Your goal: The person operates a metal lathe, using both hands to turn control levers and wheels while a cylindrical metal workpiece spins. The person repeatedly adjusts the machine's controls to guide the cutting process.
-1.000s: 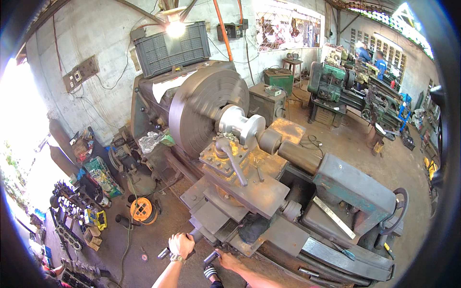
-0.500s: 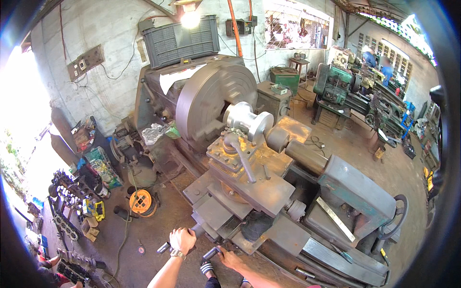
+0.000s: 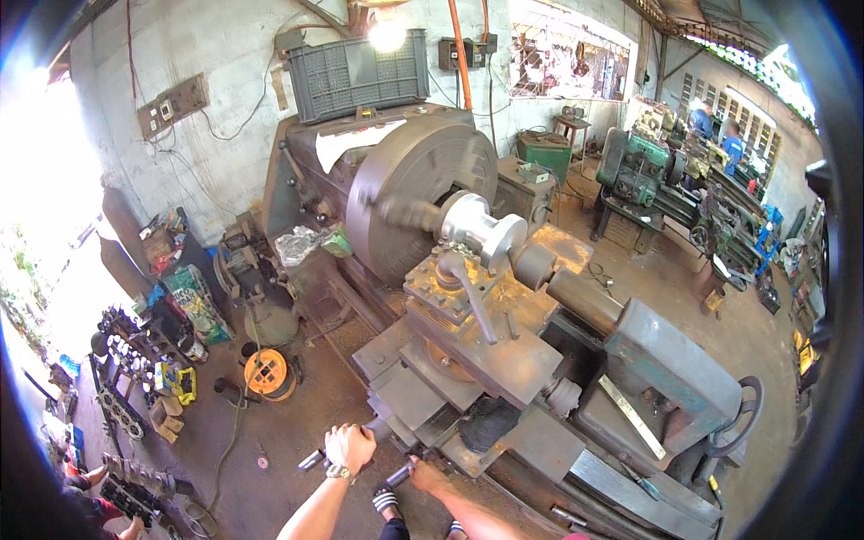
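I stand at a big grey lathe (image 3: 504, 360). My left hand (image 3: 349, 446), a watch on its wrist, is closed around a handle of the carriage handwheel (image 3: 312, 460) at the machine's front. My right hand (image 3: 427, 472) grips another short metal handle (image 3: 399, 475) just to the right of it. Above, the large round chuck (image 3: 409, 193) looks blurred, with a shiny silver workpiece (image 3: 481, 229) mounted on it. The tool post (image 3: 454, 288) with its long lever sits right below the workpiece.
An orange cable reel (image 3: 267, 372) lies on the floor to the left, next to racks of tools (image 3: 135, 360). A grey plastic crate (image 3: 360, 72) sits on the headstock. The tailstock (image 3: 666, 369) is at right. Green machines (image 3: 648, 166) stand at the back right, with people beyond them.
My view has tilted down and closer to the lathe. Both hands stay on the handles at the carriage front, shifted slightly upward in the picture.
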{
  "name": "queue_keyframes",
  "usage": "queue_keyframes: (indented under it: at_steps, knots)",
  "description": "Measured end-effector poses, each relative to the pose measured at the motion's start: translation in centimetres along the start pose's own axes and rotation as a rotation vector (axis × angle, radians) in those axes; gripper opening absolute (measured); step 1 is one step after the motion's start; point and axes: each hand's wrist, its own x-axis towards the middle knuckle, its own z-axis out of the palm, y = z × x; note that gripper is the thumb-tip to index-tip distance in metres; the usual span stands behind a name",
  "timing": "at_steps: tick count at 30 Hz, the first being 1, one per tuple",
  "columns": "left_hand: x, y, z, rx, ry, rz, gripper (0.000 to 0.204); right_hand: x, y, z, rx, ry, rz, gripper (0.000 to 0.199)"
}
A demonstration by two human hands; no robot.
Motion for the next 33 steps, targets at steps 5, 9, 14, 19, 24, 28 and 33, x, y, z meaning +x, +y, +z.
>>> queue_keyframes:
  at_steps: [5, 9, 14, 19, 24, 28, 33]
  knots:
    - [0.0, -0.1, -0.1, -0.043, -0.014, -0.012, 0.038, -0.7, 0.3, -0.3, -0.089, -0.02, 0.074, 0.045]
    - [-0.1, -0.2, 0.0, -0.029, 0.051, 0.009, 0.034, -0.1, 0.5, 0.2, -0.141, 0.038, 0.012, 0.042]
    - [0.0, -1.0, 0.3, -0.107, -0.046, 0.013, 0.037, 0.5, 0.0, 0.1, -0.207, 0.102, -0.089, 0.044]
    - [1.3, -5.9, -1.1, -0.715, -0.218, 0.278, 0.047, -5.0, -2.3, -1.6, 0.18, 0.497, -0.082, 0.028]
    - [1.0, -14.1, -2.7, -0.752, -0.525, 0.255, 0.06, -12.2, -4.8, -0.9, 0.278, 0.765, -0.053, 0.013]
    - [0.2, -17.5, -1.6, -0.711, -0.707, 0.379, 0.075, -11.3, -4.8, 1.7, 0.676, 1.075, 0.338, 0.013]
    - [1.0, -19.1, 0.0, -0.506, -0.527, 0.528, 0.058, -9.3, -3.7, 4.8, 0.902, 1.566, 0.415, 0.023]
